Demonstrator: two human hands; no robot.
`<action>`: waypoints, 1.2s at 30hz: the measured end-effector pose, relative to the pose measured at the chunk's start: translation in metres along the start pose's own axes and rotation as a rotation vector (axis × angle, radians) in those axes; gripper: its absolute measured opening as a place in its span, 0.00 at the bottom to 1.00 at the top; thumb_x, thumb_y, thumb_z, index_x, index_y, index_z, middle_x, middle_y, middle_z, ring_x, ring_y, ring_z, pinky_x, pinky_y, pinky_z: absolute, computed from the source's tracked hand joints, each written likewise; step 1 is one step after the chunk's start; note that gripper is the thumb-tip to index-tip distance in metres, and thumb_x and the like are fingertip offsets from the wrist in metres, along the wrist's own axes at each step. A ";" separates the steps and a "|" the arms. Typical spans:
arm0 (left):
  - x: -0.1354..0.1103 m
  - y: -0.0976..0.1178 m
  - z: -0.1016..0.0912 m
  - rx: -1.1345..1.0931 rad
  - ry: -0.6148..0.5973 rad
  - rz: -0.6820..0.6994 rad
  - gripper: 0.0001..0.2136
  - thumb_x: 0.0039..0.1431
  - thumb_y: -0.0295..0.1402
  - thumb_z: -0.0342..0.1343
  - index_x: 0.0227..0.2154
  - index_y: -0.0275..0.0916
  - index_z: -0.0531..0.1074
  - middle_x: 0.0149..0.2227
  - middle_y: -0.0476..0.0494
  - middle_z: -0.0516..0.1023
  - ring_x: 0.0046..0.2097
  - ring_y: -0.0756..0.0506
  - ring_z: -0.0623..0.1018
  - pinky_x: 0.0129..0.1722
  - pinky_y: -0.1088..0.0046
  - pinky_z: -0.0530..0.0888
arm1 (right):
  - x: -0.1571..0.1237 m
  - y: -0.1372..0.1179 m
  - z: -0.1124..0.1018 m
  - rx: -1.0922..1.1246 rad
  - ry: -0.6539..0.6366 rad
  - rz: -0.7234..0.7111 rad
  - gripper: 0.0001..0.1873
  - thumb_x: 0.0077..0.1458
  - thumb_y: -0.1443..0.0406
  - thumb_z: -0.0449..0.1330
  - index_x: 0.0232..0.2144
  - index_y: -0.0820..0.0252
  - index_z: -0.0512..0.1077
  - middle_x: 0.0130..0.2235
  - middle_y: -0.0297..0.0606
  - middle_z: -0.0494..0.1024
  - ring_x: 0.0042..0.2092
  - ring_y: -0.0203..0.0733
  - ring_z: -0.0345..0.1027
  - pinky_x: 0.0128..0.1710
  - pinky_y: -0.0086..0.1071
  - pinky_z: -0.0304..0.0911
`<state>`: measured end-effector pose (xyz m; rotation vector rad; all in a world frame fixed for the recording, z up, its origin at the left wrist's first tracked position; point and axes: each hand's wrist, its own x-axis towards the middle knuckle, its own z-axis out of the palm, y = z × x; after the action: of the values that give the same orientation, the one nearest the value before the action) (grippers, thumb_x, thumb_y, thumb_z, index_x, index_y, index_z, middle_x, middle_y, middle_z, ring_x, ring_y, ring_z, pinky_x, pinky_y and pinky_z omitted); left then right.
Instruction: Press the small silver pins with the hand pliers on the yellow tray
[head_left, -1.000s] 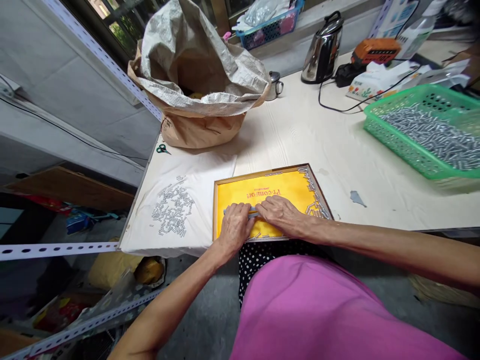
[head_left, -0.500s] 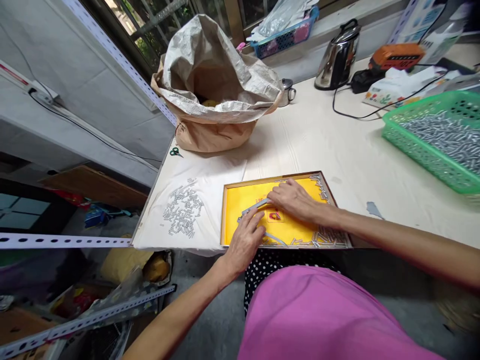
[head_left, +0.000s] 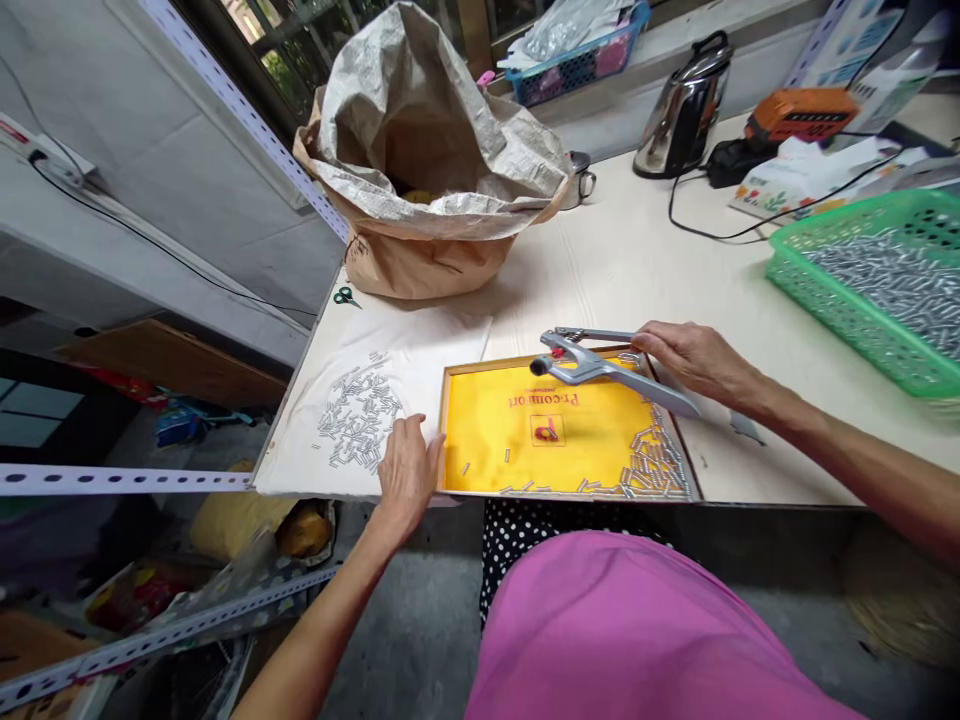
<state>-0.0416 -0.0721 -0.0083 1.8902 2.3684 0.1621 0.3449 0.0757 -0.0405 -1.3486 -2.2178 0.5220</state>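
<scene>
My right hand (head_left: pixel 694 357) grips the handles of grey metal pliers (head_left: pixel 592 366) and holds them lifted over the far edge of a yellow tray (head_left: pixel 495 440) with a wooden rim. Small silver metal tubes (head_left: pixel 651 466) lie heaped in the tray's near right corner. My left hand (head_left: pixel 409 475) rests on a white cloth (head_left: pixel 435 345) just left of the tray, fingers slightly apart, empty. A loose scatter of silver tubes (head_left: pixel 358 428) lies on that cloth beside my left hand.
A big paper-and-woven sack (head_left: pixel 427 160) stands open at the back. A green basket (head_left: pixel 877 285) full of silver tubes sits at the right. Behind are a steel kettle (head_left: pixel 682 105), its cable, an orange tool (head_left: pixel 799 110), green scissors (head_left: pixel 346 296) and a blue basket (head_left: pixel 581 55).
My right hand has lifted the pliers out of the tray and swung them toward its far right edge. My left hand has let go and moved left onto the white cloth.
</scene>
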 end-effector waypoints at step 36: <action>0.042 0.078 -0.102 0.611 -0.117 0.019 0.18 0.69 0.38 0.38 0.44 0.40 0.73 0.35 0.36 0.81 0.38 0.38 0.80 0.32 0.70 0.65 | -0.044 0.009 0.036 0.211 0.039 0.136 0.25 0.68 0.48 0.39 0.30 0.54 0.65 0.30 0.37 0.74 0.32 0.42 0.69 0.33 0.36 0.63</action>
<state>0.0088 -0.0154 0.1038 2.0661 2.5017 -0.7308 0.3474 0.0374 -0.0842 -1.3898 -1.9868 0.7503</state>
